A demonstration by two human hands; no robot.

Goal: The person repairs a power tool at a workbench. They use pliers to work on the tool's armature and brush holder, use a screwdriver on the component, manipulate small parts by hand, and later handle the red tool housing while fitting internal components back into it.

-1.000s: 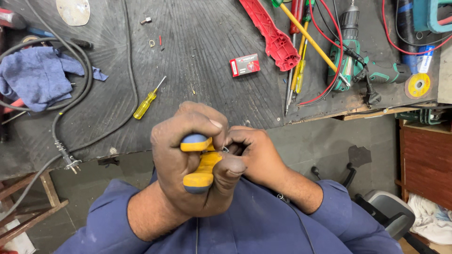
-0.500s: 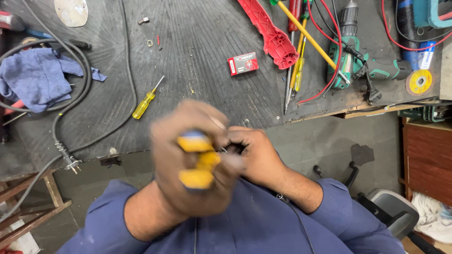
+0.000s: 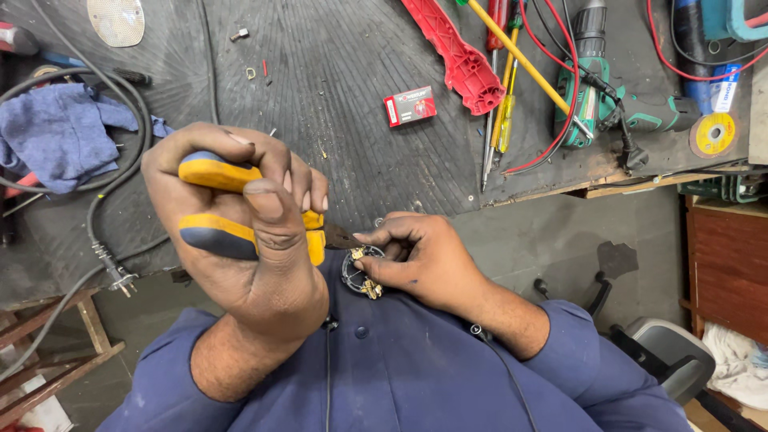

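Held chest-high above the worktop [image 3: 336,96]: small, stiff, light round black part with brass terminals [image 3: 364,274], pinched at its rim by right hand [image 3: 424,260] fingers, best gripped there, while left hand [image 3: 240,232] fingers wrap yellow-handled pliers [image 3: 232,204] nosing into it.

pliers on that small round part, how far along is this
Done: the round black part already carries brass terminals. In hand: the left hand grips yellow-and-blue pliers, nose at the part, which the right hand pinches. Left: the part is loose, fitted to nothing, so probably midway; the green drill lies on the bench.
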